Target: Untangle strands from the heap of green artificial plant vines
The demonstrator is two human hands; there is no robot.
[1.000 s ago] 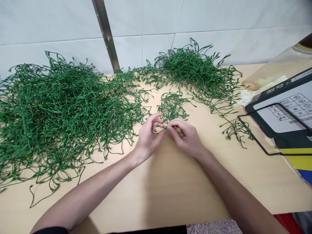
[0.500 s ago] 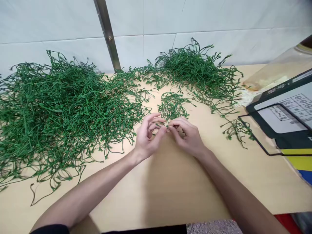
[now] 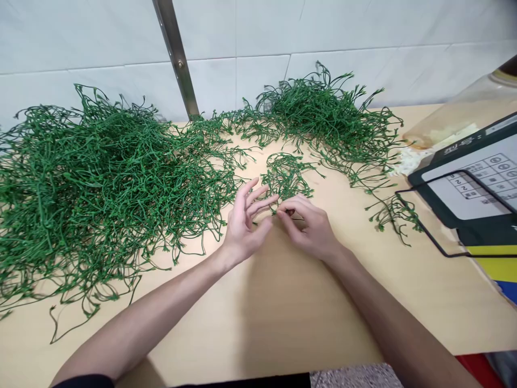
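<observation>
My left hand [image 3: 247, 226] is open over the table, fingers spread and pointing toward a small clump of green plastic stems [image 3: 287, 173]. Close on its right, my right hand [image 3: 309, 223] pinches a thin green plastic stem; the thumb and index finger hide most of it, and a dark strand shows below the fingers. The two hands are slightly apart. A large tangled heap of green stems [image 3: 109, 183] spreads over the left of the table, and a smaller heap [image 3: 319, 108] lies behind, to the right of centre.
On the right stands a dark box with a white label [image 3: 476, 172], a black wire frame [image 3: 434, 242] in front of it. Behind are a clear plastic container [image 3: 448, 118] and white pieces [image 3: 407, 160]. A few stems [image 3: 393, 215] lie near the frame. A metal post [image 3: 177, 59] stands against the tiled wall.
My left hand has let go of its pinch and spread its fingers, moving slightly away from the right hand. My right hand has stayed in place, still pinching.
</observation>
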